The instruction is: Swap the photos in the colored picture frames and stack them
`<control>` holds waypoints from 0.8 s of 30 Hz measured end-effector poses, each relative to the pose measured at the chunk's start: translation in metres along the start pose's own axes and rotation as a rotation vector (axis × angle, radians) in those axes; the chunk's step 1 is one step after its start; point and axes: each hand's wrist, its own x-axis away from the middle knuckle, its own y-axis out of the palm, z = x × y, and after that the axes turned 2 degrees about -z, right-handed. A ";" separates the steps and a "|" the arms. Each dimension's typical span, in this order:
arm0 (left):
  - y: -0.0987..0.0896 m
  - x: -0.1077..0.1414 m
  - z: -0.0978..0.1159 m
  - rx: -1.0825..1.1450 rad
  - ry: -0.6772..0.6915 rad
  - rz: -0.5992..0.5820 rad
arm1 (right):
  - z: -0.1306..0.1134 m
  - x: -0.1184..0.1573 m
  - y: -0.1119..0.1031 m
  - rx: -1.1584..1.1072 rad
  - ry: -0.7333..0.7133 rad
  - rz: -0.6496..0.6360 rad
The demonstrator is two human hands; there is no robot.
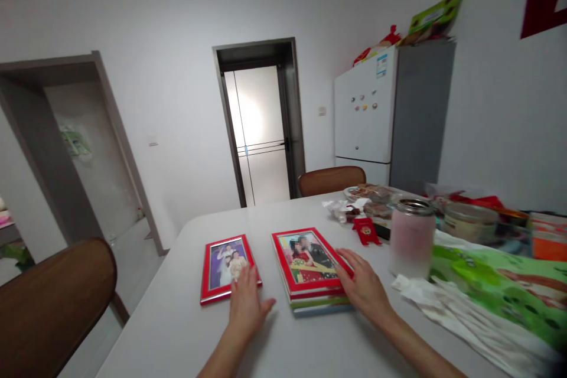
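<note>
On the white table lies a picture frame with a red border and a photo of people, flat on its own. My left hand reaches over its lower right part, fingers stretched out and thumb apart; whether the fingertips touch it I cannot tell. To the right is a stack of several picture frames, a red picture frame on top, with green and light blue edges beneath. My right hand lies along the stack's right side, its fingers extended over the top frame's right edge. Its thumb is hidden.
Right of the stack stand a frosted pink jar, a red packet, crumpled white cloth and a green printed bag. Food packages crowd the table's back right. Brown chairs stand at the left and far side.
</note>
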 end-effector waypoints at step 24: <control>-0.035 0.077 -0.038 -0.131 0.041 -0.013 | -0.104 0.088 0.107 -0.289 0.058 -0.418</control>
